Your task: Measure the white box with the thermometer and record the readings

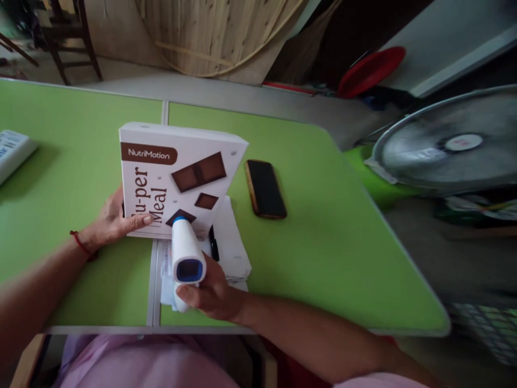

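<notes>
My left hand (115, 218) grips the lower left corner of a white NutriMotion box (181, 178), its thumb across the front. The box stands tilted, its front with brown chocolate pictures facing me. In my right hand (212, 293) is a white infrared thermometer (188, 248), held by its handle. Its blue tip points at the lower front of the box; whether they touch I cannot tell. The dark, blue-framed screen faces me. Below the box lie white papers (232, 253) with a black pen (214, 245), both partly hidden.
A phone (265, 188) in a brown case lies right of the box on the green table (323, 258). At the far left is a white box (14, 153). A fan (452, 143) stands beyond the table's right edge, and a dark wooden chair (70, 46) at the back left.
</notes>
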